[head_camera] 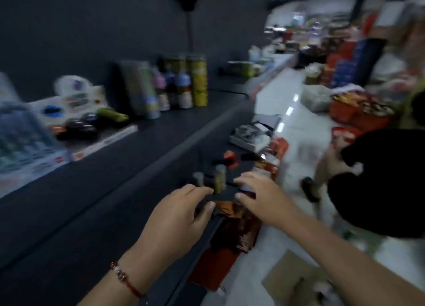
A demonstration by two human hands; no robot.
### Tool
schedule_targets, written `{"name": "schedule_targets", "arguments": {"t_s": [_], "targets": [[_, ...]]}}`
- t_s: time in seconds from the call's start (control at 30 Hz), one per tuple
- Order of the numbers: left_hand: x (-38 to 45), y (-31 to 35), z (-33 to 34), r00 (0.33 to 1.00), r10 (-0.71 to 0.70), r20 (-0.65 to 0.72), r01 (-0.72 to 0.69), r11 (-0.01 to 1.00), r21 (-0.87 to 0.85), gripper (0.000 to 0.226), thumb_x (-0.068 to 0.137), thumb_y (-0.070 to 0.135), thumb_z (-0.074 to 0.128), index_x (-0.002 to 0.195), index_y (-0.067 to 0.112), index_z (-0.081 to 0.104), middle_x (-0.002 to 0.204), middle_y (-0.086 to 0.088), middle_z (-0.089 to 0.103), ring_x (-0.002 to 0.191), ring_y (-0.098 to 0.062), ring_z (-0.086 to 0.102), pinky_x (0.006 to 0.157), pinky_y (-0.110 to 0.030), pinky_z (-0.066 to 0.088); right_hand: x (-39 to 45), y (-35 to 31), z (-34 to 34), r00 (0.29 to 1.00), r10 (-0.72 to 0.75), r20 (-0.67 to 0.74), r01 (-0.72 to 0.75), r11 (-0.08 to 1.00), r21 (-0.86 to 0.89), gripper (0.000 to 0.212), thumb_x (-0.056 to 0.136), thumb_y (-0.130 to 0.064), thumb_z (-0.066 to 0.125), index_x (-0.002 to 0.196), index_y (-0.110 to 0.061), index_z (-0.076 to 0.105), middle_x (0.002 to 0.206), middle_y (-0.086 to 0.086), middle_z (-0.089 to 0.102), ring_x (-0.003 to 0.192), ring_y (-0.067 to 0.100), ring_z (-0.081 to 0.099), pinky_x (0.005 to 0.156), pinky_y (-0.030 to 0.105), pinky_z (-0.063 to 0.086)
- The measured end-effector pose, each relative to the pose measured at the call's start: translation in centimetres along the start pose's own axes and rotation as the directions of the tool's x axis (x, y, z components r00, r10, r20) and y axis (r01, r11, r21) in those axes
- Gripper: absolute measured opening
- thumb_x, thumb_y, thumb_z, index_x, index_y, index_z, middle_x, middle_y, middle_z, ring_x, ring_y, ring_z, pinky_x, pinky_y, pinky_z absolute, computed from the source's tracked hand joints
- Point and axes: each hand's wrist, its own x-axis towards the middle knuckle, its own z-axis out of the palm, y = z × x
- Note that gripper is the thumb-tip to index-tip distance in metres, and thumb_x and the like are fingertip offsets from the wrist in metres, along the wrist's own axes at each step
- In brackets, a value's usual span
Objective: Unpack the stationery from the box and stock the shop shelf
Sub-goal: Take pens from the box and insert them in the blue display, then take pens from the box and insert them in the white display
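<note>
On the far left of the dark shop shelf (142, 158) lie flat white packs (30, 149), blurred, with a dark blister-packed item (78, 128) and a green tube (112, 115) beside them. Further right a row of upright cylinders and bottles (174, 85) stands against the back wall.

Nearer the camera, at the shelf's front edge, the left hand (177, 216), with a red beaded bracelet (124, 278) on its wrist, reaches forward. Its fingers (197, 190) are loosely curved and its thumb presses toward something dark below; whether it grips that thing I cannot tell through the blur. Just beyond the fingertips stand two small upright tubes (219, 177), apparently the stationery in hand, with their long axes vertical. They sit between the two hands, slightly nearer the left one.

The right hand (259, 190) hovers just right of the tubes, fingers spread and relaxed, holding nothing visible. Below both hands red and brown packets (232, 234) are stacked on a lower level. A flattened cardboard piece (292, 276) lies on the white floor (287, 94) at lower right, and another person in black (379, 186) crouches at the right edge.
</note>
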Motion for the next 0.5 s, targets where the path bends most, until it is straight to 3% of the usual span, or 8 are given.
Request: {"name": "schedule_targets", "arguments": {"t_s": [0.13, 0.27, 0.3, 0.4, 0.5], "targets": [[4.6, 8.4, 11.1, 0.982, 0.096, 0.163, -0.081, 0.992, -0.094, 0.031, 0.097, 0.046, 0.049, 0.124, 0.034, 0.058, 0.108, 0.02, 0.051, 0.097, -0.001, 0.055, 0.08, -0.024, 0.049, -12.0, 12.9, 0.2, 0.939, 0.333, 0.087, -0.339, 0.938, 0.067, 0.057, 0.087, -0.052, 0.045, 0.132, -0.019, 0.059, 0.136, 0.003, 0.054, 0.127, 0.021, 0.049, 0.106, 0.028, 0.035], [7.6, 17.7, 22.4, 0.918, 0.211, 0.336, -0.168, 0.974, -0.151, 0.033, 0.097, 0.042, 0.051, 0.127, 0.028, 0.056, 0.121, 0.013, 0.05, 0.105, -0.011, 0.057, 0.084, -0.028, 0.047, -24.8, 21.9, 1.1, 0.791, 0.562, 0.242, -0.577, 0.816, -0.008, 0.028, 0.096, -0.026, 0.049, 0.117, -0.014, 0.062, 0.122, 0.006, 0.059, 0.117, 0.025, 0.055, 0.093, 0.031, 0.04], [8.1, 20.0, 25.0, 0.899, 0.235, 0.369, -0.184, 0.968, -0.168, 0.034, 0.097, 0.041, 0.052, 0.128, 0.028, 0.056, 0.123, 0.011, 0.051, 0.106, -0.013, 0.057, 0.086, -0.03, 0.047, -27.7, 23.5, 1.2, 0.753, 0.606, 0.258, -0.625, 0.781, -0.012, 0.029, 0.097, -0.025, 0.049, 0.121, -0.015, 0.061, 0.125, 0.005, 0.058, 0.118, 0.026, 0.054, 0.094, 0.034, 0.042], [8.6, 25.8, 31.9, 0.82, 0.301, 0.486, -0.233, 0.952, -0.197, 0.033, 0.096, 0.037, 0.053, 0.127, 0.026, 0.059, 0.127, 0.006, 0.053, 0.113, -0.019, 0.056, 0.093, -0.037, 0.047, -34.8, 27.6, 1.5, 0.63, 0.726, 0.277, -0.759, 0.651, 0.022, 0.043, 0.095, -0.034, 0.054, 0.136, -0.025, 0.052, 0.137, -0.004, 0.052, 0.125, 0.018, 0.05, 0.099, 0.03, 0.041], [8.3, 29.3, 37.5, 0.705, 0.34, 0.622, -0.279, 0.94, -0.198, 0.032, 0.095, 0.032, 0.052, 0.126, 0.027, 0.058, 0.127, 0.001, 0.054, 0.111, -0.023, 0.057, 0.092, -0.037, 0.047, -38.6, 30.8, 1.6, 0.526, 0.799, 0.293, -0.845, 0.529, 0.075, 0.041, 0.092, -0.036, 0.057, 0.132, -0.03, 0.054, 0.134, -0.008, 0.054, 0.118, 0.012, 0.053, 0.094, 0.026, 0.043]]}}
